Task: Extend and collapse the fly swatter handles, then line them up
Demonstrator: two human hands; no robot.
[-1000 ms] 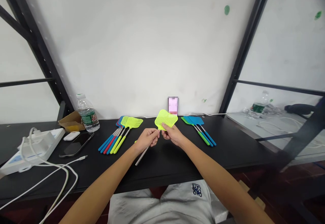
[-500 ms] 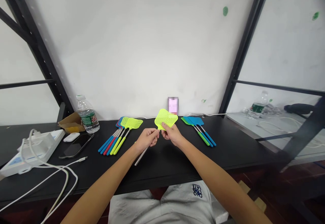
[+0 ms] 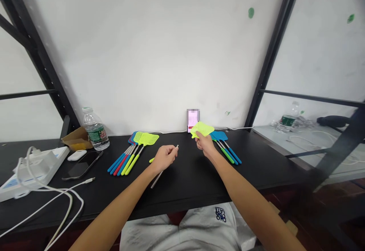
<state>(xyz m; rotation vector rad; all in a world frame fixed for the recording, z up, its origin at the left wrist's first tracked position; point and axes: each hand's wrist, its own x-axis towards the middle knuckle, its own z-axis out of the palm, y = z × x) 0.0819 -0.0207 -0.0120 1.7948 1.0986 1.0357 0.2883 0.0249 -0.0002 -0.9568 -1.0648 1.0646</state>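
Over the black desk [image 3: 196, 182], the yellow swatter head [image 3: 204, 128] and metal rod [image 3: 156, 179] are now held apart.
The rod is clamped in the left hand [image 3: 164, 158]; the head, moved rightward, is pinched by the right hand [image 3: 204, 144], so two separate parts are handled. By it, the phone [image 3: 193, 116] and blue swatters [image 3: 221, 136] are partly covered.

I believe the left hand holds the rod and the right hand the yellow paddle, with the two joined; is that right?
Not quite: the head view shows the rod and yellow paddle apart. The left hand holds the rod, the right hand the paddle.
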